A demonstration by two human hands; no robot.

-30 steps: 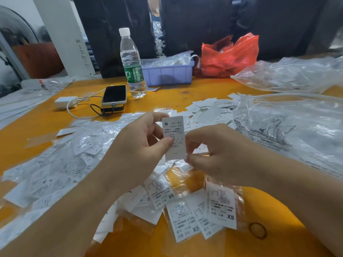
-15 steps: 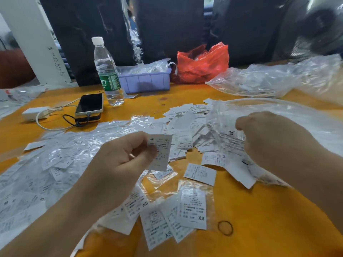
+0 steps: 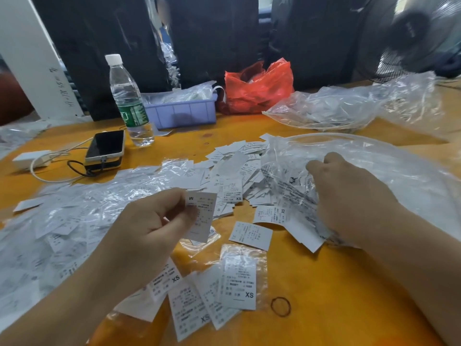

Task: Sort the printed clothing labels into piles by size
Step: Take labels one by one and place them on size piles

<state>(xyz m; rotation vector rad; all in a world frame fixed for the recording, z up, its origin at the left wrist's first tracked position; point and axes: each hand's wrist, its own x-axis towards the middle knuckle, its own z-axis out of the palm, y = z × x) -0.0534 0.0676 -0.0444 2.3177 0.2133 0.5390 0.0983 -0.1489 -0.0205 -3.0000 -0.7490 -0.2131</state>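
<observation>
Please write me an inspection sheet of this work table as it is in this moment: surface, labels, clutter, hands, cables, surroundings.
Surface: orange table, mostly covered with paper and plastic.
Job's things: XS labels grouped near the front edge; a loose heap of labels at centre.
Clutter: water bottle, phone, purple tray, red bag, clear bags, rubber band.
Hands: left hand pinches one label marked M; right hand rests on a clear bag, its fingertips hidden.
Cables: white cable runs from a charger toward the phone.
Surroundings: fan at back right; dark bags behind.
</observation>
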